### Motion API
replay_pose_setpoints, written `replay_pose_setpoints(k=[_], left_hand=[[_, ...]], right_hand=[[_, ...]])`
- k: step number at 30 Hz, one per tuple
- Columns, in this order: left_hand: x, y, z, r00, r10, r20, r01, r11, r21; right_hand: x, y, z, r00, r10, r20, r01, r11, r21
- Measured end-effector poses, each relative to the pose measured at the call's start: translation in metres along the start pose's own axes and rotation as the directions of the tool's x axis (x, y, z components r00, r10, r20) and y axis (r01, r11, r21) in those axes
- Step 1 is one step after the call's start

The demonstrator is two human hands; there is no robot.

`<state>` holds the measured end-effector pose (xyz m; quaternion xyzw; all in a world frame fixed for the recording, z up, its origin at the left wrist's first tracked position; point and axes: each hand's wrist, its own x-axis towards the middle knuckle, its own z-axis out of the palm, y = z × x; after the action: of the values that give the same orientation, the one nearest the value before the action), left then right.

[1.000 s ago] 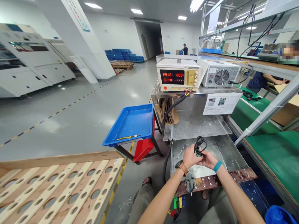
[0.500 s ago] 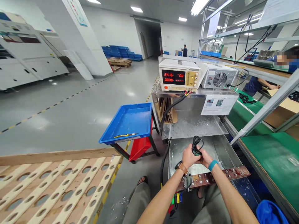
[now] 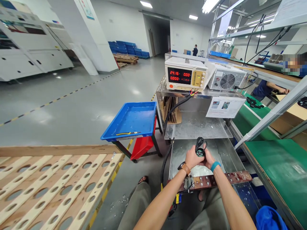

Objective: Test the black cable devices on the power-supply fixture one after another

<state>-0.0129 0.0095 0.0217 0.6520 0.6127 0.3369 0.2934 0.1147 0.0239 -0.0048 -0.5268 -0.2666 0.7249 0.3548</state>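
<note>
Over the metal basin (image 3: pixel 178 150) in front of me, both my hands hold a small round black part (image 3: pixel 200 152) with a green circuit board showing in its face. A coiled black cable (image 3: pixel 200 142) stands up from it in loops. My left hand (image 3: pixel 191 158) grips the part from the left, fingers closed around it. From the other side my right hand (image 3: pixel 208 157) closes on the same part; some fingertips are hidden. Below my wrists, a reddish-brown bar (image 3: pixel 208 182) with rows of metal studs crosses the basin's near edge.
A power supply (image 3: pixel 186 75) with lit red digits stands on the shelf beyond, beside a second unit (image 3: pixel 226 78). Yellow-handled pliers (image 3: pixel 126 133) lie in a blue tray (image 3: pixel 141 111) at left. A perforated wooden rack (image 3: pixel 59 179) is lower left; a co-worker (image 3: pixel 266 88) sits at right.
The round part has tilted in my hands, so its green board shows more plainly. The cable loops have shifted slightly left, and the whole view has moved a little.
</note>
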Motion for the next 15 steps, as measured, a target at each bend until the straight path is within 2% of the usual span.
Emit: replay_pose_setpoints(k=[3,11,15], left_hand=[[0.003,0.001,-0.002,1.000,0.026,0.017,-0.025,0.998,-0.061],[-0.001,0.009,0.006,0.998,-0.030,-0.049,0.030,0.999,0.016],[0.001,0.004,0.004,0.999,0.022,-0.035,-0.025,0.996,-0.091]], right_hand=[[0.004,-0.001,-0.005,0.999,0.044,0.007,-0.044,0.999,0.030],[0.004,-0.011,0.003,0.987,0.022,-0.161,-0.037,0.995,-0.090],[0.003,-0.010,-0.003,0.994,0.031,-0.104,-0.042,0.993,-0.106]])
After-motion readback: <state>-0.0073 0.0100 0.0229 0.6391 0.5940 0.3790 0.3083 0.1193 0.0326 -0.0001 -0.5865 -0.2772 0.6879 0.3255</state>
